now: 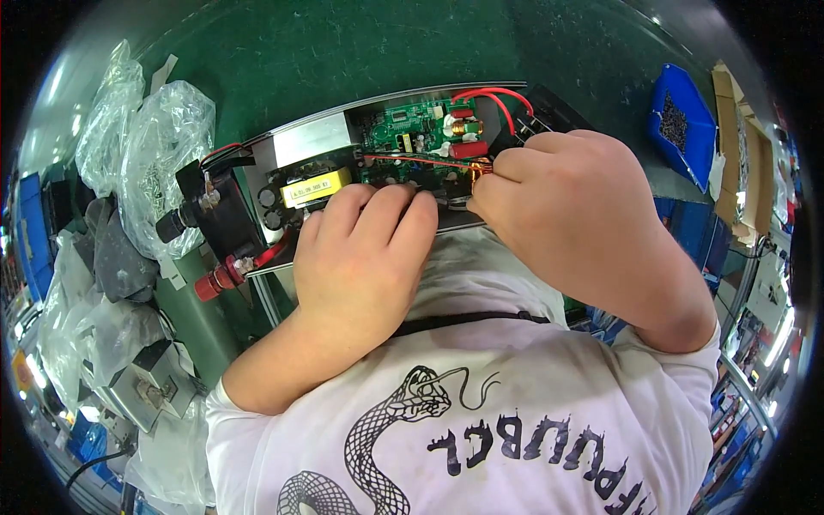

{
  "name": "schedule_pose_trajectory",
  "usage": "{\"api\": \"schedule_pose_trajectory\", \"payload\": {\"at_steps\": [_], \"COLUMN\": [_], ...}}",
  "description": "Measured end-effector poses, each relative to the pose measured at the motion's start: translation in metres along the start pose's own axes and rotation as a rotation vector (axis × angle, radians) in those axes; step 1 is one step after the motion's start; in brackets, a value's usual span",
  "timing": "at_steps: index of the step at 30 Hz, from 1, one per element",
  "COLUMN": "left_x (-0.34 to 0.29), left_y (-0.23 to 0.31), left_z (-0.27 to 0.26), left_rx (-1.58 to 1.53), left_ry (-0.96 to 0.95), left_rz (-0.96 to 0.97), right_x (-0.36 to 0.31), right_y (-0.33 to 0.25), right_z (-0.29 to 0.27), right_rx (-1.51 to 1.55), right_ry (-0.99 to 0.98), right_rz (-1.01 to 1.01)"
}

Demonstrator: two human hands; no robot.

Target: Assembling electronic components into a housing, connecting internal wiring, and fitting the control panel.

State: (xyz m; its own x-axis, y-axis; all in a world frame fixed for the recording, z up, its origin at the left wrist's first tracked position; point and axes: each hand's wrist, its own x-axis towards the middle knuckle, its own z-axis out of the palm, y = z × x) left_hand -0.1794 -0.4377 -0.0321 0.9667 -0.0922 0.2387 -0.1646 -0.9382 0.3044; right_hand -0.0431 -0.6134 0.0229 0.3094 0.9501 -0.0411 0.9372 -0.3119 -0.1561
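So, the left hand [365, 245] was draped over the near edge of an open power supply [313, 142], fingers slightly apart, with the right hand [571, 189] bunched up by a copper coil [481, 166]. Couldn't tell what either one was pinching. The supply sat crosswise on a green workbench [343, 51], yellow transformer [318, 186] left of centre, red terminal [219, 279] near left. Clear plastic bags [176, 129] lay left, and a blue bin [682, 81] of small dark parts [674, 122] was far right.
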Motion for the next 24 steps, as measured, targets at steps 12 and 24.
{"api": "schedule_pose_trajectory", "payload": {"at_steps": [12,24], "left_x": [-0.0005,0.0002], "left_y": [-0.0010,-0.0005], "left_z": [0.0021,0.0015], "left_rx": [-0.014,-0.036], "left_ry": [0.051,0.065], "left_rz": [0.020,0.003], "right_x": [0.0072,0.0058], "right_y": [-0.0005,0.0001], "right_z": [-0.0084,-0.0085], "right_rx": [0.018,-0.005], "right_ry": [-0.151,-0.058], "right_rz": [0.024,0.022]}}
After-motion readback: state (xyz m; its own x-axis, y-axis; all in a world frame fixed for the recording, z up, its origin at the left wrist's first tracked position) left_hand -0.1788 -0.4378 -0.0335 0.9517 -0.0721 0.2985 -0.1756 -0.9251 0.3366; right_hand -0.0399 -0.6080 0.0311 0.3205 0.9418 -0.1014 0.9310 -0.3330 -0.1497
